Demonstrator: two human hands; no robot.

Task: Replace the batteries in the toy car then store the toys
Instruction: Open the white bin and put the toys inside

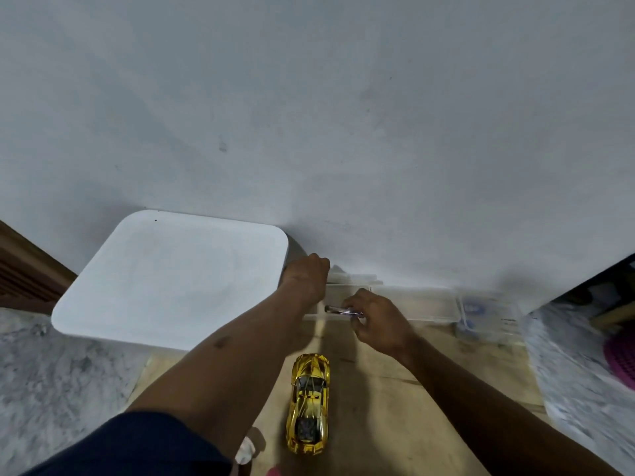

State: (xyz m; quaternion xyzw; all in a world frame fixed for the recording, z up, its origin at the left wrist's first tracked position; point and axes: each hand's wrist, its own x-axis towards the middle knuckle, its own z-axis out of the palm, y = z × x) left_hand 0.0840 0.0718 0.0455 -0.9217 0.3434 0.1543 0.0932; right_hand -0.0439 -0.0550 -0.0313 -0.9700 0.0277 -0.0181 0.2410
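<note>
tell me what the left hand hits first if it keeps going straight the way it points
Probably the white wall: the left hand points away from the person, its knuckles near the wall's foot, though depth is unclear.

one gold toy car (309,403), one white storage bin (171,280), two clear plastic boxes (415,304) (488,314), one metal tool (338,310), two hands (305,280) (374,321).

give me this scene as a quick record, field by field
surface: wooden board on the floor, by a white wall
toy car: gold, on its wheels on the board, untouched
right hand: pinches a small metal tool over the clear box
left hand: reaches to the box's far left; grip hidden
white bin: left of both hands
</note>
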